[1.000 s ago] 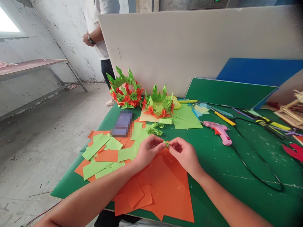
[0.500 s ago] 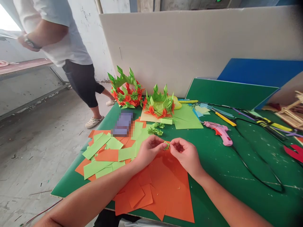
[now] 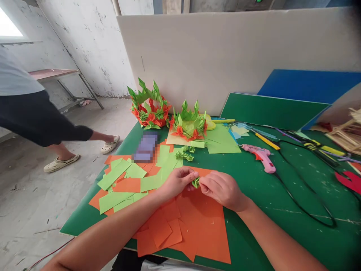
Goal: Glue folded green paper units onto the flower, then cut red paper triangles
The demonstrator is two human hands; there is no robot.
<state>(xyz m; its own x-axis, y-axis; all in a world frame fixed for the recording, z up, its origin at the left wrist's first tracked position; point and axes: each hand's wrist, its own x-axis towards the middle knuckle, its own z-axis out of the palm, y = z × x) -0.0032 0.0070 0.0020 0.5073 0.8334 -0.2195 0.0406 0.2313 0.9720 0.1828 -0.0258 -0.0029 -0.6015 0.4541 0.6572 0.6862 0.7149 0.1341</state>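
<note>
My left hand [image 3: 179, 182] is closed, pinching a small folded green paper piece [image 3: 195, 183] between thumb and fingers. Against the piece's right side, the curled fingers of my right hand [image 3: 221, 188] are pinched together at its edge. Both hands are above a large orange paper sheet [image 3: 204, 226]. Just beyond them on the table lie several similar folded green paper pieces [image 3: 185, 153]. Farther back stand two green and orange folded-paper crowns, a larger one [image 3: 150, 107] on the left and a smaller one [image 3: 189, 124] on the right.
Loose green and orange paper pieces [image 3: 118, 177] are spread to the left, beside a blurred phone-like object [image 3: 146, 146]. A pink glue gun [image 3: 261, 156] with a black cord lies right. Pliers [image 3: 318, 150] are beyond it. At far left, a person [image 3: 36, 109] walks on the floor.
My right hand has turned and its fingers have curled more, and the folded green paper piece shows more fully. The person at the left has moved farther left.
</note>
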